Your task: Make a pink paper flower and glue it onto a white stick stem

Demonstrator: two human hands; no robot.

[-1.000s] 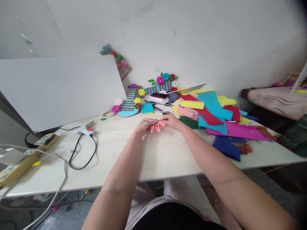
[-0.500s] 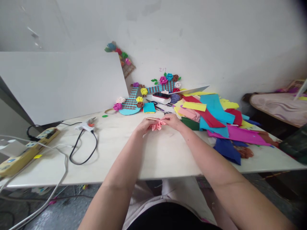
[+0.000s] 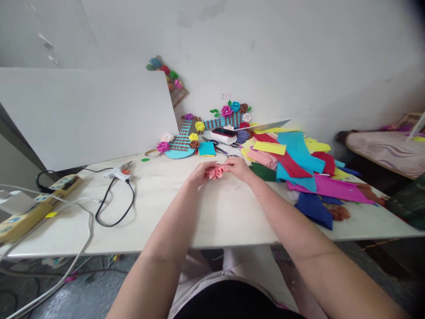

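The left hand (image 3: 200, 173) curls round the left side of a pink paper flower (image 3: 215, 172), while the right hand (image 3: 240, 168) has thumb and fingers drawn narrow at its right edge; the flower sits between the two, petals facing the wearer, just above the white table (image 3: 232, 217). Straight beyond the hands, higher up on the wall (image 3: 299, 66), is a small handwritten mark in a reddish line that seems to read "217" (image 3: 226, 96). Below it, past the fingertips, a phone (image 3: 223, 132) lies on a white box (image 3: 226, 139); any lettering on either is too small to read. Ahead and left of the hands leans a blue guitar-shaped cutout (image 3: 181, 153) with brown strips and paper flowers. Right of the right hand spreads a pile of coloured paper (image 3: 295, 153). Well left of the left hand lie a glue gun (image 3: 117, 174) and, farther out, a yellowish power strip (image 3: 23, 225), their markings illegible.
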